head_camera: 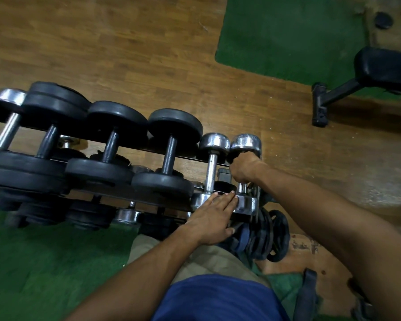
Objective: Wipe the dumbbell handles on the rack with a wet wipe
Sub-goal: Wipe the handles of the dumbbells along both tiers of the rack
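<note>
Right hand (242, 169) wrapped round the handle of the last shiny dumbbell (245, 144) on the rack (130, 193). Left hand (212, 218) flat on the near shiny ends. Black dumbbells (169, 144) alongside.

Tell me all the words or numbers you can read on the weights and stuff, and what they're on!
None can be read.
The black dumbbells show no number.
The chrome dumbbells, one gripped by the right hand, show only shine.
The plates by the left hand have raised marks, too blurred to read.
</note>
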A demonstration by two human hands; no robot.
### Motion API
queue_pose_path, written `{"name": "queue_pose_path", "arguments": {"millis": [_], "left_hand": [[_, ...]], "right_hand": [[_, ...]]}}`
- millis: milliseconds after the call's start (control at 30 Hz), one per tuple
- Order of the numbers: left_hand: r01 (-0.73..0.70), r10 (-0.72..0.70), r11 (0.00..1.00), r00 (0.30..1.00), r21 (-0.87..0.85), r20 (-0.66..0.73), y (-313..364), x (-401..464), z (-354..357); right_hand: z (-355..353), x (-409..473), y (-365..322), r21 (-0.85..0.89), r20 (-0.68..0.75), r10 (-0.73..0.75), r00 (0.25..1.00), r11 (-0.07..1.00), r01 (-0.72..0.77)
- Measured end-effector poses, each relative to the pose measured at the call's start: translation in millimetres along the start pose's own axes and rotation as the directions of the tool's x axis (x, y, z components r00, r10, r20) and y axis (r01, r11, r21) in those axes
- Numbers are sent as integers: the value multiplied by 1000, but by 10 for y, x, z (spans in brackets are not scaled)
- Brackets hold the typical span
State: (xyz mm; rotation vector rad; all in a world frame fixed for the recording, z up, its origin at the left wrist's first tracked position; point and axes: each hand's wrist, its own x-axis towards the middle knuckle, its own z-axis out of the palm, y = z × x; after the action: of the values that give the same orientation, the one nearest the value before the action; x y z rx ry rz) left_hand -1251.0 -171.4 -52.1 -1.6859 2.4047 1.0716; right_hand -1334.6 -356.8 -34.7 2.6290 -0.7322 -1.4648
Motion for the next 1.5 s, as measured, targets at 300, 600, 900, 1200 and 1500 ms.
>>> {"name": "queue_pose_path", "arguments": {"millis": [300,600,900,1200,1500], "left_hand": [[-18,18,1000,1000,-6,-14,-27,-18,18],[-32,32,999,999,-10,-3,-50,-16,10],[-17,19,1000,996,24,-87,-70,-151,88],[86,-103,988,987,-128,-126,-133,-509,-47],[51,-52,999,948,-12,-314,-395,-1117,-630]], "right_hand": [[178,50,60,639,228,-261,938,767,58],[680,-365,86,946,-71,-11,997,318,71],[908,-575,-242,968,-133,364,922,248,42],[675,-766,-739,976,-191,616,764,200,82],[-99,-1019,-1113,937,-329,662,674,316,147]]}}
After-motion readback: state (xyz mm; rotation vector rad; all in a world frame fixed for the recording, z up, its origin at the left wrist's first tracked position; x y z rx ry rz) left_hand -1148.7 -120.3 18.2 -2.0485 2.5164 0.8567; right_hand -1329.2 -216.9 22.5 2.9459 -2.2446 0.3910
